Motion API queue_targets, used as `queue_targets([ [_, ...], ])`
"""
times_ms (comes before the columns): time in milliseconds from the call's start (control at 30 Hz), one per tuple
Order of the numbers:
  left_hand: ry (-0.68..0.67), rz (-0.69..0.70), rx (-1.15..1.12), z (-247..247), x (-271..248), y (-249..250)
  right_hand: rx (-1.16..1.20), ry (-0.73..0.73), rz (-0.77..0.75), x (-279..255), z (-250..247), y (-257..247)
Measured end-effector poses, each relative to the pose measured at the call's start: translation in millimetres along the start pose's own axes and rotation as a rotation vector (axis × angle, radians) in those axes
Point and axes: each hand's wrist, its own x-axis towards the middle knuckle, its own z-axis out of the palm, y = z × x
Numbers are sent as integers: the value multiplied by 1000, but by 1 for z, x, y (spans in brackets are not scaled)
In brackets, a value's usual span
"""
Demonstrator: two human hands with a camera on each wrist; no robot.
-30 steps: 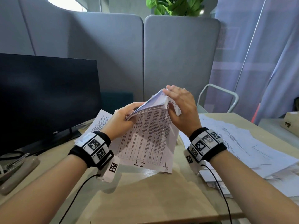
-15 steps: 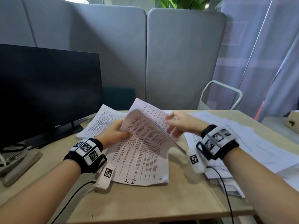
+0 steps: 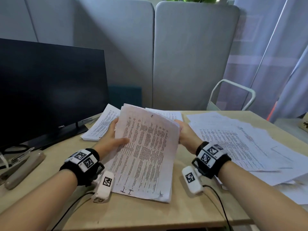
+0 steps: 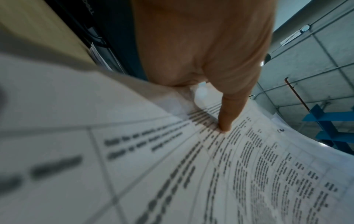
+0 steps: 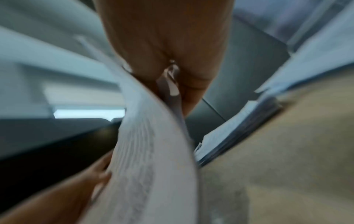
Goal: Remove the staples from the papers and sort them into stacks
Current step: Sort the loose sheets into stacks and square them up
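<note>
The counter (image 3: 150,212) carries a dark monitor (image 3: 50,90) at the left, a loose spread of sheets (image 3: 241,144) at the right and 1 tidy stack (image 3: 101,125) by the monitor's foot; a stapler (image 3: 21,165) lies at the near left. Between them the bundle of papers (image 3: 146,155) tilts up, near edge on the counter; the left hand (image 3: 111,140) pinches its left edge, thumb on the print, fingers clamped behind; the right hand (image 3: 185,134) grips the right edge, fingers curled under. No staple shows. To do this well, I would square the bundle flat, find the stapled corner, then lift gently so nothing tears.
</note>
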Motion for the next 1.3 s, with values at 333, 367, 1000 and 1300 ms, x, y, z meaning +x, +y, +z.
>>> queue_targets([
  [333, 85, -168, 205, -9, 0, -8, -41, 638, -434, 21, 36, -38],
  [367, 82, -168, 187, -14, -1, -8, 14, 642, -392, 25, 33, -41],
  [1000, 323, -47, 137, -128, -29, 7, 46, -62, 105, 92, 146, -60],
  [1300, 365, 21, 346, -160, -34, 15, 318, 37, 242, 134, 158, -62],
])
